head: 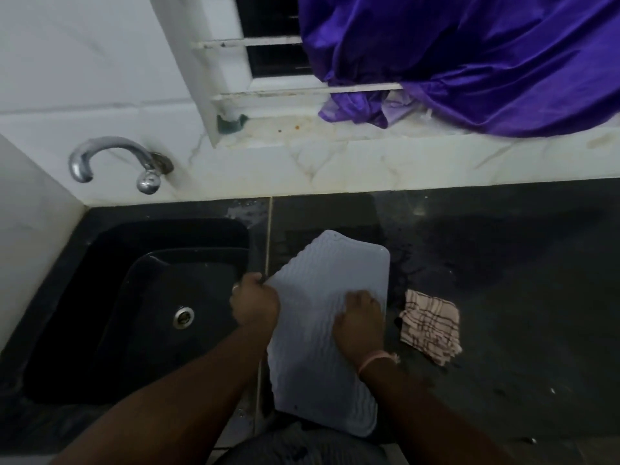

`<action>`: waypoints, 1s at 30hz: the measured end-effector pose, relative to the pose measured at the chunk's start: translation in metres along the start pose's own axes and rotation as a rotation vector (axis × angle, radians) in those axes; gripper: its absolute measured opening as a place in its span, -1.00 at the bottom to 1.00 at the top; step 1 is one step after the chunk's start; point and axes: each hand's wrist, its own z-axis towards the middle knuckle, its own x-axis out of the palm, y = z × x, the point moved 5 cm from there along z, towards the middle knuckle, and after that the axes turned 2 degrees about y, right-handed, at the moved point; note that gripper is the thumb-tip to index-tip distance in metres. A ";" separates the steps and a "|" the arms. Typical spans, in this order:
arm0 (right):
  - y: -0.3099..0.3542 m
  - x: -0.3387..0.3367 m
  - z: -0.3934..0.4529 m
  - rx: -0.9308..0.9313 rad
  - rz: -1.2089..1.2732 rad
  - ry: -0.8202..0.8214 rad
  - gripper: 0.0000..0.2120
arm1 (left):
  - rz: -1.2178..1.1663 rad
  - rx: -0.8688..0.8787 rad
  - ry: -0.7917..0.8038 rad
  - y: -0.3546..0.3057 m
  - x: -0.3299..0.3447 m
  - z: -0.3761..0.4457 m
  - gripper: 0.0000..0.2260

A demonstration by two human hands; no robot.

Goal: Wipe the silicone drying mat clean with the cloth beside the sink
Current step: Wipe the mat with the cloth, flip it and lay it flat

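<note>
A pale grey-blue ribbed silicone drying mat [318,333] lies on the dark counter just right of the sink, its near end reaching past the counter's front edge. My left hand [255,305] grips the mat's left edge. On the mat's right side my right hand [359,322] rests, fingers bent on the surface, holding nothing that I can see. A crumpled beige checked cloth [431,325] lies on the counter just right of the mat, untouched by either hand.
The black sink [110,297] with a steel drain [184,317] sits at the left, under a chrome tap [114,162]. The dark counter [520,280] stretches right, with wet patches. A purple cloth [469,62] hangs over the window sill behind.
</note>
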 end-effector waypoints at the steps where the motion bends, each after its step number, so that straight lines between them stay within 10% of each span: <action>1: 0.002 0.002 -0.001 0.006 -0.016 0.023 -0.54 | -0.002 -0.057 0.027 0.013 -0.004 0.003 -0.65; 22: 0.005 -0.002 0.018 0.036 -0.013 0.112 -0.86 | -0.643 -0.213 0.566 0.051 0.009 -0.009 -0.84; 30: 0.006 -0.004 0.015 0.012 -0.028 0.092 -0.87 | -0.169 0.434 0.235 0.037 -0.022 -0.004 -0.87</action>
